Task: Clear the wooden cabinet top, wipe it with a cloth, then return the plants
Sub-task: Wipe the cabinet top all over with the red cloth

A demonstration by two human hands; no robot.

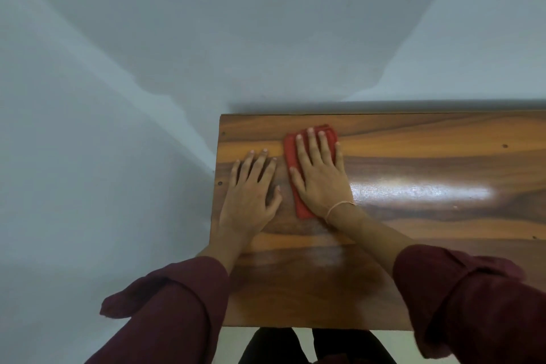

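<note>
The glossy wooden cabinet top (428, 156) fills the right and lower middle of the head view. A folded red cloth (291, 154) lies near its far left corner. My right hand (320, 177) presses flat on the cloth, fingers spread and pointing at the wall. My left hand (251, 192) lies flat on the bare wood just left of the cloth, holding nothing. No plants are in view.
A pale grey wall (266, 23) rises behind the cabinet and along its left side. The cabinet's left edge (217, 180) sits close beside my left hand. Dark red sleeves cover both forearms, and pale floor shows below the front edge.
</note>
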